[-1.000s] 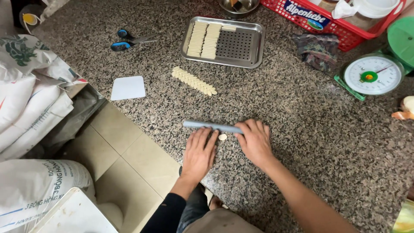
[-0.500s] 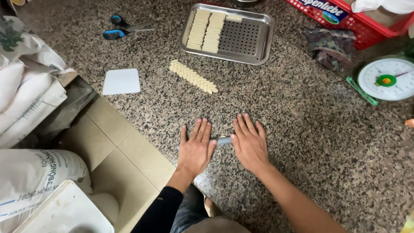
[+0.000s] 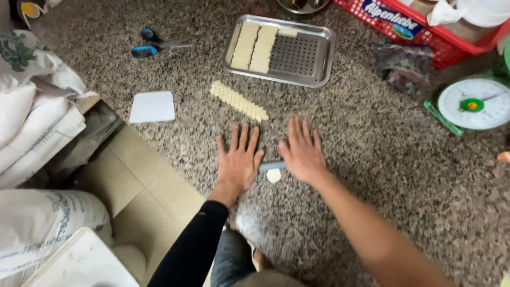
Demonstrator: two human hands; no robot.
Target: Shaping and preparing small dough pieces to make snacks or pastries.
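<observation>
My left hand (image 3: 239, 157) and my right hand (image 3: 302, 151) lie flat, fingers spread, on a grey metal rod (image 3: 271, 166) that rests across the speckled granite counter (image 3: 340, 212). Only a short stretch of the rod shows between the palms. A small round piece of pale dough (image 3: 273, 176) sits just under the rod, between the hands. A row of cut dough pieces (image 3: 238, 100) lies just beyond my fingertips. Farther back stands a perforated metal tray (image 3: 297, 53) with flat dough strips in its left half.
Blue-handled scissors (image 3: 154, 45) and a white plastic scraper (image 3: 152, 107) lie at the left. A green kitchen scale (image 3: 470, 103), a red basket (image 3: 425, 26) and a dark bag (image 3: 404, 66) stand at the right. White sacks (image 3: 37, 122) and tiled floor lie beyond the counter's left edge.
My hands went from curled around the rod to flat and spread over it, rolling it forward toward the dough row. The rod is now mostly covered.
</observation>
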